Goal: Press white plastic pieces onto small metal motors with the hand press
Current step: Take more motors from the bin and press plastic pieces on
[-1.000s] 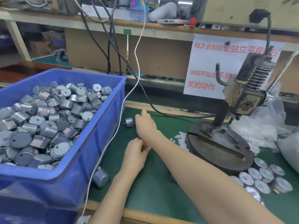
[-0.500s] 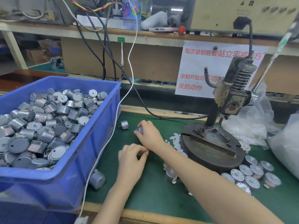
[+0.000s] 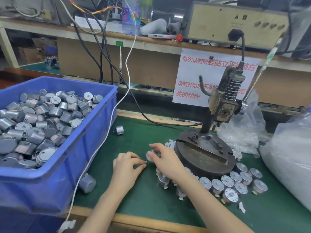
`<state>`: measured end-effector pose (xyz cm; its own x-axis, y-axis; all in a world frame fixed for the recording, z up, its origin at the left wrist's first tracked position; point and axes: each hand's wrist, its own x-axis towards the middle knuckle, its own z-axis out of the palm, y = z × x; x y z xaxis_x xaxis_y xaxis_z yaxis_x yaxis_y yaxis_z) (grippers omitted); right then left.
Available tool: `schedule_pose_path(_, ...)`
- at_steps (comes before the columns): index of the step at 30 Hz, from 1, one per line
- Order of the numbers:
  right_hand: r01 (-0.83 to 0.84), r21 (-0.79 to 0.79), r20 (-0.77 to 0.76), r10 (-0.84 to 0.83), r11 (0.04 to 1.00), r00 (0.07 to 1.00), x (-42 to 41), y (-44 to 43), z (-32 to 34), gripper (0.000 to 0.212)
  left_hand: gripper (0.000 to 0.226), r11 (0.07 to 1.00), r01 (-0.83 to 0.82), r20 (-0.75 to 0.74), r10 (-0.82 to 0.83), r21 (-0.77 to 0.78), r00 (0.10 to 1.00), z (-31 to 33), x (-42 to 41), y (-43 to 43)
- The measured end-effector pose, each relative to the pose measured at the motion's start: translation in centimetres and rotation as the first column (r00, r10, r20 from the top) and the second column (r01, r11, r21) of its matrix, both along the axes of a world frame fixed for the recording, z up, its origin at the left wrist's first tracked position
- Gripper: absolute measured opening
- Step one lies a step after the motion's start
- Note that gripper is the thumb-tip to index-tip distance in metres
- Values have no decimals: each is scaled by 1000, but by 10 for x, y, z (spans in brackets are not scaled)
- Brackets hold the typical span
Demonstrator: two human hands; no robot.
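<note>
Green matting covers the worktop, and I place everything from the hand press standing on its round iron base. Well to the left of the press, a blue bin is heaped with grey metal motors, far too many for me to count. To the right of the press lies a large clear bag with pale contents I cannot make out.

In front of the press, about ten standing motors are clustered with their silver discs up. At least two more are partly hidden by the right forearm. Two loose motors lie on their sides left of the press: one farther back and one against the bin. A small heap of white plastic pieces touches the left edge of the base.

Just left of the base, the right hand grasps one small motor, a short silver can blurred at the fingertips. The left hand is beside it with thumb and forefinger pinched together. I cannot tell whether it holds a piece.
</note>
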<state>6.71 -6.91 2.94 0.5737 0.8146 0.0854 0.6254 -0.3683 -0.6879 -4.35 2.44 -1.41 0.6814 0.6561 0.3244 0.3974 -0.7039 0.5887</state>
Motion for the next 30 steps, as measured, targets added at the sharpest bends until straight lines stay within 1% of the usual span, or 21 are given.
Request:
schedule_pose_path(2,-50,-47,65,53,998,996,1,-1,-1,38,12,1000,-12,27,13,-15,1000,0,0,0)
schedule_pose_path(3,-67,-68,100,73,995,992,1,-1,-2,39,12,999,-28,64,31,-37,997,0,0,1)
schedule_pose_path(6,-79,-122,183,100,989,978,0,-3,-7,42,14,988,-67,157,89,-141,984,1,-1,2)
schedule_pose_path(10,-101,-158,216,134,982,967,-2,-2,-11,40,16,984,-70,146,94,-161,985,2,-1,2)
schedule_pose_path(16,-138,-159,205,169,978,964,-1,-1,-13,41,15,977,-90,151,120,-192,981,2,-1,1)
schedule_pose_path(22,-128,-158,236,163,979,958,0,1,-16,48,15,977,-97,151,127,-188,980,2,0,1)
schedule_pose_path(30,-124,-140,284,160,982,945,-1,3,-19,49,15,977,-109,141,136,-186,981,3,1,0)
